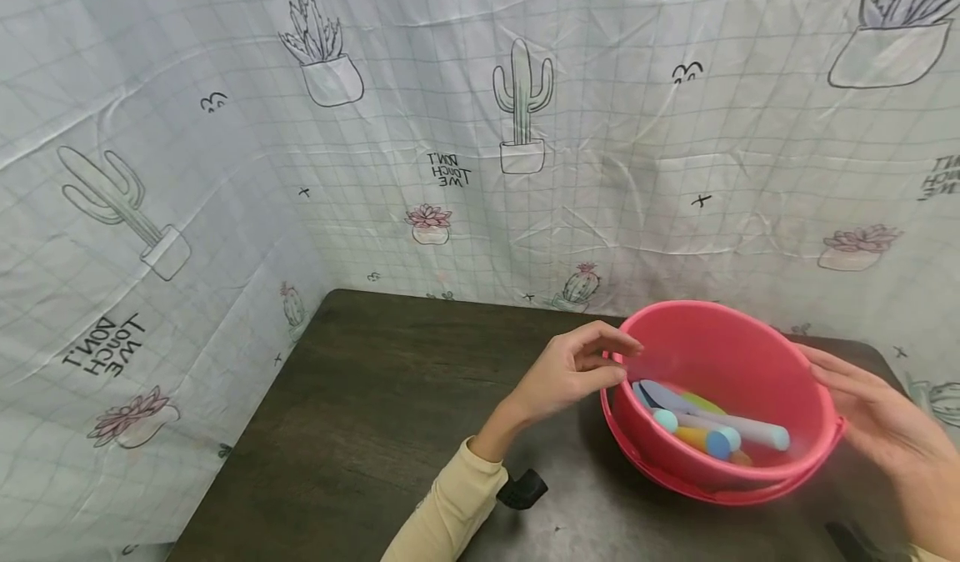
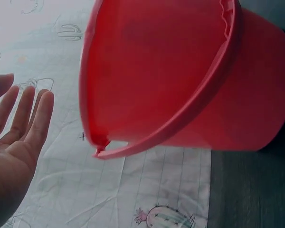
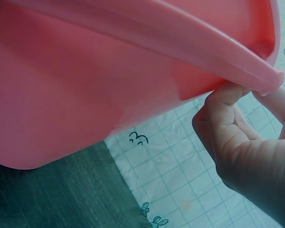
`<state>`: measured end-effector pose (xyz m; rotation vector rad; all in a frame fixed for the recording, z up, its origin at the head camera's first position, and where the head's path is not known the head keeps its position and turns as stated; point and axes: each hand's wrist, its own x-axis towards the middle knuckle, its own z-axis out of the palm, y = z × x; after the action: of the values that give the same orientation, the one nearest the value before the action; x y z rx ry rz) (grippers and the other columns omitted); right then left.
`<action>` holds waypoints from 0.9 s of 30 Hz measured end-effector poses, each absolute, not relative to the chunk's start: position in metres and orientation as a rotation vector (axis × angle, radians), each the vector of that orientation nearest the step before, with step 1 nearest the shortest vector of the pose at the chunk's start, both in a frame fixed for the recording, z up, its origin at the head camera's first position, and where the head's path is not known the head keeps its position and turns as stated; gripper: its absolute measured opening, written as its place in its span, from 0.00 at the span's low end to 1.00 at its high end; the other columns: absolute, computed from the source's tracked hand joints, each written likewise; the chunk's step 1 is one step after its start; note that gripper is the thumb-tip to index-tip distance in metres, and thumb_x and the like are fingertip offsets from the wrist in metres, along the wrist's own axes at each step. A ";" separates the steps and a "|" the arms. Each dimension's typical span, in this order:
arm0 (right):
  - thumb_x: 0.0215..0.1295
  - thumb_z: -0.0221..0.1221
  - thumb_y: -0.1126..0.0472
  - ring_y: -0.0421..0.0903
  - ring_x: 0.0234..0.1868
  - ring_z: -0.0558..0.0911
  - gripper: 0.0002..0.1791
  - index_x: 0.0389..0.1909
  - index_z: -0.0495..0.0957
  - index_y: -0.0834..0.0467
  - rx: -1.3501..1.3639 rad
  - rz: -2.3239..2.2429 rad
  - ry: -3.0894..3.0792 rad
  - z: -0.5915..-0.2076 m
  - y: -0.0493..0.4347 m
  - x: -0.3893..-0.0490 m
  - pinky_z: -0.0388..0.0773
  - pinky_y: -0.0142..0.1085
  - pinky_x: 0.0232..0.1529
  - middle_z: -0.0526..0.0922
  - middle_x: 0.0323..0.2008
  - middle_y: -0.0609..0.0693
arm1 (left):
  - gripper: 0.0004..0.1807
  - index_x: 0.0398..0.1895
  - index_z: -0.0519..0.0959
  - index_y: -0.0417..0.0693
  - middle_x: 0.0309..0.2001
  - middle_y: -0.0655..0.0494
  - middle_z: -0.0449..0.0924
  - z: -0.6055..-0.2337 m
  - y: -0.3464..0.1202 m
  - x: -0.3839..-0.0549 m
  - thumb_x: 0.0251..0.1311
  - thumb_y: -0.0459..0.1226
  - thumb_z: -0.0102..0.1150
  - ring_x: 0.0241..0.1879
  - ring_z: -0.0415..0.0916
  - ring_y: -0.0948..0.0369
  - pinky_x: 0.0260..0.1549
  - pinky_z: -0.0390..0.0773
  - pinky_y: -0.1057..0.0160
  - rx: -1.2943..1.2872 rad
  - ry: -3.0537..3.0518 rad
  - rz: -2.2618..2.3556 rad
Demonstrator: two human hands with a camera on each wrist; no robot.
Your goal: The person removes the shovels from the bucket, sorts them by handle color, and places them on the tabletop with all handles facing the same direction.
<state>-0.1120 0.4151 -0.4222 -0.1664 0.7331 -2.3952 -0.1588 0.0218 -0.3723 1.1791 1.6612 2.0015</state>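
Observation:
A pink-red plastic bucket (image 1: 705, 328) stands on the dark table, its wide mouth tilted toward the head camera. Inside lie several pastel plastic pieces (image 1: 750, 430): long lavender ones, an orange one with a blue round end, and something green behind. My left hand (image 1: 566, 370) hovers at the bucket's left rim with bent fingers; in the left wrist view this hand (image 2: 19, 137) is apart from the bucket (image 2: 147, 71), holding nothing. My right hand (image 1: 881, 412) is at the right rim. In the right wrist view its curled fingers (image 3: 223, 114) grip where the handle (image 3: 213, 52) meets the rim.
The dark wooden table (image 1: 390, 395) extends left of the bucket. A white grid-patterned cloth (image 1: 420, 112) with cactus drawings hangs behind and along the left side. A black piece (image 1: 522, 489) sits at my left wrist.

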 end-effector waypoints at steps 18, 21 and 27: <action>0.77 0.16 0.61 0.52 0.63 0.71 0.34 0.65 0.71 0.52 -0.197 -2.382 0.736 -0.421 0.418 -0.115 0.65 0.48 0.58 0.73 0.62 0.54 | 0.19 0.57 0.72 0.41 0.54 0.53 0.76 -0.389 0.073 -0.173 0.62 0.26 0.56 0.51 0.74 0.72 0.45 0.78 0.67 1.237 1.700 1.746; 0.77 0.17 0.61 0.52 0.63 0.71 0.34 0.66 0.70 0.52 -0.193 -2.383 0.726 -0.421 0.419 -0.114 0.65 0.48 0.58 0.72 0.63 0.54 | 0.19 0.57 0.71 0.41 0.54 0.57 0.76 -0.386 0.080 -0.172 0.63 0.28 0.56 0.50 0.73 0.74 0.46 0.76 0.70 1.255 1.752 1.667; 0.77 0.17 0.60 0.52 0.64 0.70 0.33 0.66 0.69 0.53 -0.188 -2.401 0.693 -0.420 0.419 -0.114 0.62 0.48 0.60 0.72 0.63 0.54 | 0.19 0.57 0.72 0.41 0.53 0.58 0.76 -0.382 0.092 -0.172 0.62 0.28 0.58 0.49 0.73 0.76 0.48 0.74 0.73 1.287 1.802 1.610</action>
<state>-0.1136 0.4186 -0.4204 -0.1883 0.6930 -2.4005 -0.1720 0.0917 -0.3818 1.2866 1.8021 1.6098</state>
